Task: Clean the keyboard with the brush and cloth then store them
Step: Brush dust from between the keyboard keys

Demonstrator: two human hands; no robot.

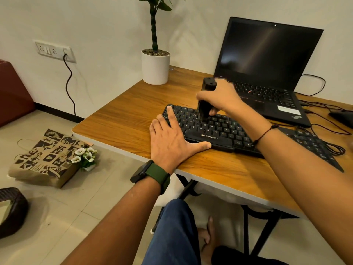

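Wooden table carrying black keyboard near its front edge. Open laptop just behind keyboard, crowding the back rows; potted plant behind-left. Left hand spread flat on keyboard's left end, likely steadying. Right hand gripping upright black brush, bristles down on upper keys. Cloth not visible.

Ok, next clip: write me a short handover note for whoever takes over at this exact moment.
Right hand: closed around the black brush, held upright with its lower end on the keyboard upper key rows.
Left hand: open, flat on the keyboard's left end and the table, steadying it.
Done: brushing is under way; how much is covered cannot be told.
Left: finish brushing, wipe with the cloth (not in view), then store both.
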